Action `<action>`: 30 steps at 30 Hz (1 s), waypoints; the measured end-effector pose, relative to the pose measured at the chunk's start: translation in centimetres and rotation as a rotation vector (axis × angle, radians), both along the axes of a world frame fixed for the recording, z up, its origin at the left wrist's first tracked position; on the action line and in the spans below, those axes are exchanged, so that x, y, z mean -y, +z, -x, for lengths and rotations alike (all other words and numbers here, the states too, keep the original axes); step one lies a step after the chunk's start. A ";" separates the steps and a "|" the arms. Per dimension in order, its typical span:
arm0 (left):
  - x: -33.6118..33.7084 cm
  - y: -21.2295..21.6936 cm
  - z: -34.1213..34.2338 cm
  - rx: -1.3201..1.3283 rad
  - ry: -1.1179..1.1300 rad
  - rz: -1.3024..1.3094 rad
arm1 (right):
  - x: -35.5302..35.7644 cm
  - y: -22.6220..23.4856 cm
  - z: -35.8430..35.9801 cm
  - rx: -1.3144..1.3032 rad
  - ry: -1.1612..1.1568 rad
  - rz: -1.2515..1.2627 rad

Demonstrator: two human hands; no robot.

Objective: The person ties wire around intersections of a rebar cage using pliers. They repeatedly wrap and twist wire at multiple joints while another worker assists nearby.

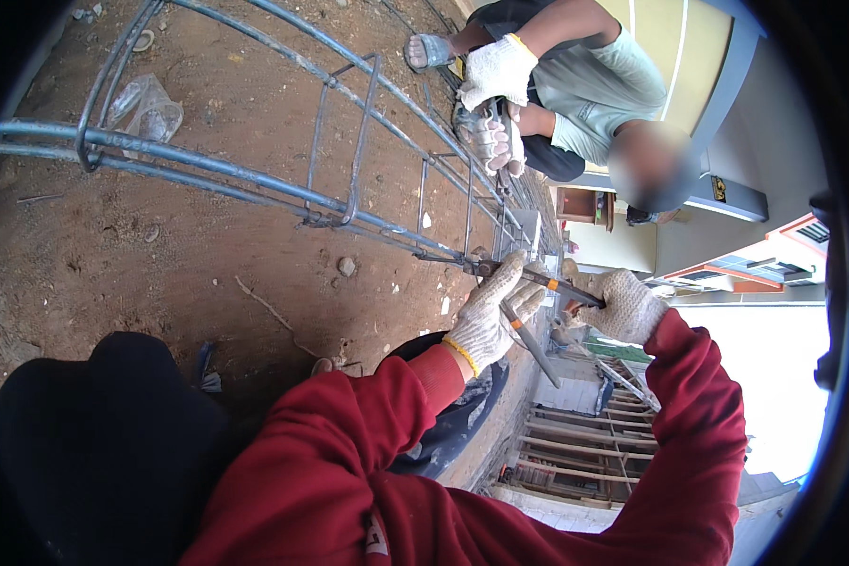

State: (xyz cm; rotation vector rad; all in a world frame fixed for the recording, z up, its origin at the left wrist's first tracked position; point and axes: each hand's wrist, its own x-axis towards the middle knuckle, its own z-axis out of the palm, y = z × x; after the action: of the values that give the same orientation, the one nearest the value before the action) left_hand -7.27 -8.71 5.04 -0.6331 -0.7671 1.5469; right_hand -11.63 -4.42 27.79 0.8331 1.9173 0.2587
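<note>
My left hand (493, 319), in a white knit glove, is closed around the head end of a pair of long-handled pincers (540, 279). Their dark handles have orange bands and stand wide apart. The end of one handle is in my gloved right hand (624, 306); the other handle sticks out free below my left hand. The pincers' jaws are against a rebar cage (255, 177) of long bars with bent stirrups. My left hand partly hides the jaws, so what they grip cannot be made out.
Across the cage a person (585, 104) in a light shirt crouches, gloved hands (498, 104) together by the bars. A clear plastic bag (149, 111) and small stones lie on the brown dirt (208, 245). Behind my right arm are stacked wooden slats (585, 439).
</note>
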 end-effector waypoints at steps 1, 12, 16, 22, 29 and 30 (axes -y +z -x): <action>0.1 0.2 0.1 0.052 -0.006 0.002 | -0.2 0.3 0.9 0.071 0.085 -0.024; 0.3 2.1 3.6 0.239 -0.151 0.111 | -1.0 -0.2 3.0 0.025 0.230 0.139; 0.8 2.3 3.9 0.161 -0.173 0.136 | -0.3 -0.8 0.6 -0.082 0.030 0.127; 0.4 2.3 4.7 0.099 -0.305 0.200 | 0.0 -1.0 -1.8 -0.416 -0.938 0.455; 0.4 0.6 3.4 -0.057 -0.165 0.088 | 3.5 -3.9 -7.4 -0.446 -1.240 0.414; 0.4 -0.1 3.0 -0.107 -0.191 0.037 | 4.8 -4.9 -8.3 -0.503 -1.029 0.367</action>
State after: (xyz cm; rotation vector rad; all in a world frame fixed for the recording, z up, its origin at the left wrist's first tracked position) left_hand -10.26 -9.15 4.96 -0.6274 -0.5811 1.4099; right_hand -3.32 -9.24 22.87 1.5845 1.6235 -0.9653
